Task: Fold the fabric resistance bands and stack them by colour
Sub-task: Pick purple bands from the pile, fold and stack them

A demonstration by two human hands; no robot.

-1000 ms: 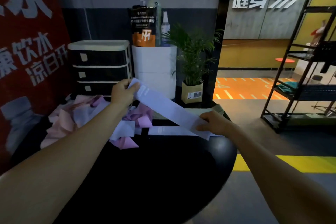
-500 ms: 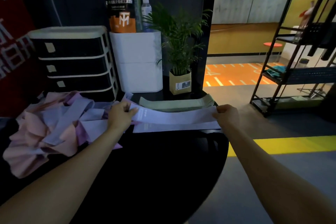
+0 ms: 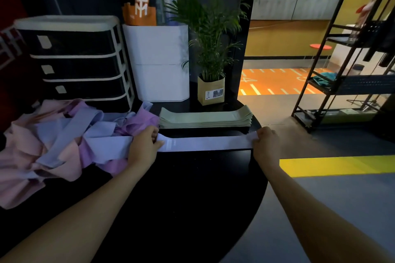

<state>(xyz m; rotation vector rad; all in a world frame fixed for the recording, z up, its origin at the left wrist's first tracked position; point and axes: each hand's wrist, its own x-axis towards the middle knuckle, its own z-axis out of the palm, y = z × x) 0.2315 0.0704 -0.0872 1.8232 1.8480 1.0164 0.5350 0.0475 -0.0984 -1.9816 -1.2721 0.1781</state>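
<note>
A pale lavender band (image 3: 205,143) lies stretched flat across the far part of the round black table (image 3: 192,198). My left hand (image 3: 143,145) pinches its left end, and my right hand (image 3: 265,142) pinches its right end near the table's rim. Just behind it sits a neat stack of folded green bands (image 3: 205,118). A loose heap of pink, purple and lavender bands (image 3: 53,147) covers the table's left side.
A black drawer unit (image 3: 72,62), a white box (image 3: 158,62) carrying a pouch and a spray bottle, and a potted plant (image 3: 210,60) line the back. A black metal rack (image 3: 346,60) stands to the right, beyond the table's edge.
The lavender band was lowered from a raised slant onto the table and pulled out flat between both hands. My view has tilted down and moved closer.
</note>
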